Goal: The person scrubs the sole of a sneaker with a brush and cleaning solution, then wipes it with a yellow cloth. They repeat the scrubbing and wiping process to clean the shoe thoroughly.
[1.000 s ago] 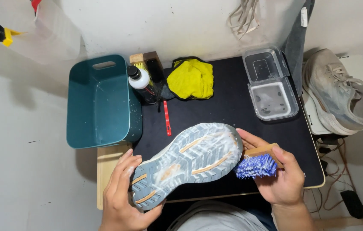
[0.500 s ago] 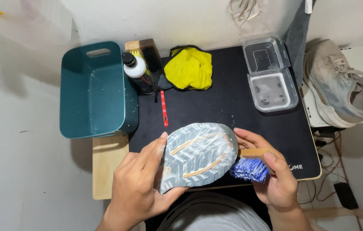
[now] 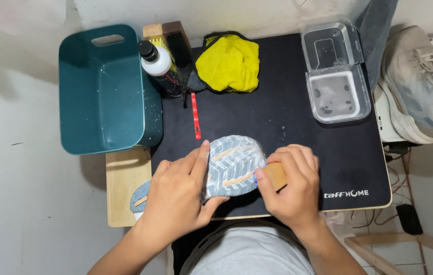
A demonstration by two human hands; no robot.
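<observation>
Seen from above, two bare hands work on a shoe [image 3: 234, 165] turned sole-up at the near edge of a bench [image 3: 287, 122] covered by a black mat. The left hand [image 3: 175, 196] lies flat across the sole's middle, its grip wide and pressing the shoe down. The right hand [image 3: 293, 186] has its grip closed around a wooden-handled brush [image 3: 276, 175], held against the front of the sole. At the back stand a teal plastic tub [image 3: 101, 91], a white-topped bottle [image 3: 156, 61], a yellow cloth [image 3: 229, 62] and a clear plastic box [image 3: 336, 94]. A second grey shoe [image 3: 420, 86] rests to the right, off the mat.
</observation>
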